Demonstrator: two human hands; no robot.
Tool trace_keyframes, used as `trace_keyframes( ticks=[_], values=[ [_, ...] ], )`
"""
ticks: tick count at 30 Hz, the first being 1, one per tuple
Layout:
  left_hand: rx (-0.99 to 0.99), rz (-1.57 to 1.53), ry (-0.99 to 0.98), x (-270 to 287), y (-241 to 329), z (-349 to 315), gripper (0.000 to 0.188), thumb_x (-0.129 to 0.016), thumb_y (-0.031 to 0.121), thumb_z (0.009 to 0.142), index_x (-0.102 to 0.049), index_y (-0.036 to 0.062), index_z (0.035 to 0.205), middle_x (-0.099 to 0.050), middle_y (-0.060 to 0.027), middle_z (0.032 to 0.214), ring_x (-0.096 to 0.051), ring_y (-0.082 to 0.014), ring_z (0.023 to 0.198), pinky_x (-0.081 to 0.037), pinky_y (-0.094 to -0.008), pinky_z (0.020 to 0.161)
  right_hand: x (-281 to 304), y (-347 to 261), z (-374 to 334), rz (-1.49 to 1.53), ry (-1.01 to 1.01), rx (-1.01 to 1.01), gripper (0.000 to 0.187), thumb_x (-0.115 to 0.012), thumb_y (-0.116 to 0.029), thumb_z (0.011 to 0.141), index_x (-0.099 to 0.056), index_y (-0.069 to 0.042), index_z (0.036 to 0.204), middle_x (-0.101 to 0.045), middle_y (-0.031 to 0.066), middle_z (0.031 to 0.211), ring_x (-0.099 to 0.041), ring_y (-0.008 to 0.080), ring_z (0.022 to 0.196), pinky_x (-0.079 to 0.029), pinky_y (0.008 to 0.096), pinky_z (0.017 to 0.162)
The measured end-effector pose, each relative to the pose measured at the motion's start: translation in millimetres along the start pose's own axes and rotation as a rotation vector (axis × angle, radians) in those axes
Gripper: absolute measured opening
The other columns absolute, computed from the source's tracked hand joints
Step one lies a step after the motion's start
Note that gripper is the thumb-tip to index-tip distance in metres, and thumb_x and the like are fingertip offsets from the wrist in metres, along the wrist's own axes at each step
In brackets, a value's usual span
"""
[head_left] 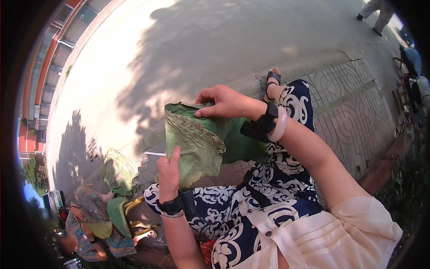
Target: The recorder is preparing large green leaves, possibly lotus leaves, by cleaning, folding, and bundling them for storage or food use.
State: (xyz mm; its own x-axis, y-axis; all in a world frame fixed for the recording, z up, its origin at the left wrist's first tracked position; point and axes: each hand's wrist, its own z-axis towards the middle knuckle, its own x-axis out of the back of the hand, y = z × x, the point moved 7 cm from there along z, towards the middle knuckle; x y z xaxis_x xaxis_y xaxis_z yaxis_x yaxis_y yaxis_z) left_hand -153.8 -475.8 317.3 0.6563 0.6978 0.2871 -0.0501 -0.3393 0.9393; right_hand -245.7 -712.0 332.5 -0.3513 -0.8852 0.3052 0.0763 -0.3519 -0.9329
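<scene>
A large lotus leaf, wrinkled and pale green outside with a darker green inner face, is folded over in front of me above my lap. My left hand is closed on its near left edge, thumb up. From beside that thumb a thin white strip sticks out to the left; whether I hold it I cannot tell. My right hand grips the leaf's upper edge, thumb on the dark green side and fingers curled behind. The leaf's far right part passes beneath my right wrist.
More large leaves lie on the ground to the left. Beside them a person sits holding green leaves, near a yellow-framed chair. Patterned paving lies right of my leg. Another person walks on the road at the far right.
</scene>
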Motion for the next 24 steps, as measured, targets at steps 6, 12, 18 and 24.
trace_keyframes(
  ticks=[6,12,18,24],
  values=[
    [-0.052,0.083,-0.014,-1,5,-2,0.038,-0.061,0.031,0.093,-0.056,0.0019,0.070,-0.043,0.0056,0.062,-0.035,-0.0059,0.058,-0.032,-0.0276,0.052,7,15,-8,-0.039,0.054,0.006,0.022,-0.068,-0.024,0.081,-0.068,-0.005,0.091,-0.068,0.0142,0.080,-0.065,0.0251,0.073,-0.050,0.0362,0.068],
    [-0.010,0.016,-0.001,-2,2,-2,0.036,-0.062,0.031,0.092,-0.055,0.0050,0.068,-0.041,0.0074,0.062,-0.033,-0.0042,0.058,-0.029,-0.0261,0.051,14,8,-16,-0.186,0.219,0.148,0.020,-0.062,-0.027,0.087,-0.068,-0.007,0.088,-0.063,0.0165,0.070,-0.062,0.0361,0.068,-0.049,0.0409,0.061],
    [0.062,-0.052,-0.059,-2,-12,-3,0.025,-0.062,0.027,0.093,-0.064,0.0025,0.096,-0.059,0.0026,0.084,-0.051,-0.0052,0.074,-0.042,-0.0236,0.066,46,26,-25,-0.331,0.541,0.055,0.020,-0.062,-0.026,0.088,-0.068,-0.007,0.086,-0.061,0.0152,0.065,-0.060,0.0347,0.060,-0.046,0.0416,0.055],
    [0.076,-0.187,0.047,-6,-6,-9,0.026,-0.062,0.028,0.093,-0.063,0.0030,0.085,-0.052,0.0045,0.073,-0.044,-0.0050,0.065,-0.038,-0.0238,0.057,84,34,-49,-0.047,0.847,-0.020,0.025,-0.063,-0.024,0.090,-0.067,0.000,0.086,-0.059,0.0076,0.057,-0.051,0.0156,0.049,-0.040,0.0302,0.049]
  ],
)
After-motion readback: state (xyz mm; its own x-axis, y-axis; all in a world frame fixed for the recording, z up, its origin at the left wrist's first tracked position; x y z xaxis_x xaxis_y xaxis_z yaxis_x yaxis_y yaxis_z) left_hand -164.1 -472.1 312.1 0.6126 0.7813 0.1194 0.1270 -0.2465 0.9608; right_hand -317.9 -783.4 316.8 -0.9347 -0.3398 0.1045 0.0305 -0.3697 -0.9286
